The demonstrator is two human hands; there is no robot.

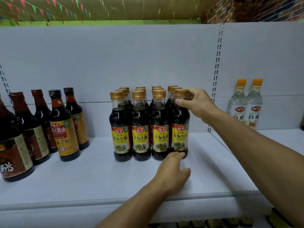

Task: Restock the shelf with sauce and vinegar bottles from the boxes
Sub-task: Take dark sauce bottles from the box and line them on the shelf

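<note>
1. A white shelf fills most of the view, and bottles stand upright on it in three groups.
2. In the middle is a block of soy sauce bottles. They stand in four rows going back, packed side by side and touching. Each one is clear with a gold cap, and dark brown sauce fills it up to the neck. Each has a yellow and red label.
3. The front right bottle of that block is the one both hands are on. It stands at the 3 o'clock end of the front row.
4. The right hand comes in from 4 o'clock. Its thumb and fingers curl round the neck of that bottle, just under the gold cap.
5. The left hand comes up from 6 o'clock. It lies low on the shelf with its fingertips touching the bottom of the same bottle. The fingers look loosely bent, not wrapped round anything.
6. At 9 o'clock stand bigger dark bottles with dark caps and long necks. They are full of dark sauce. The ones nearest the edge have brown labels, and one closer to the middle has an orange label.
7. At 3 o'clock, well apart from the block, stand two clear bottles with orange caps. The liquid in them is see-through like water. They touch each other.
8. Behind all the bottles is a plain white back wall.
</note>
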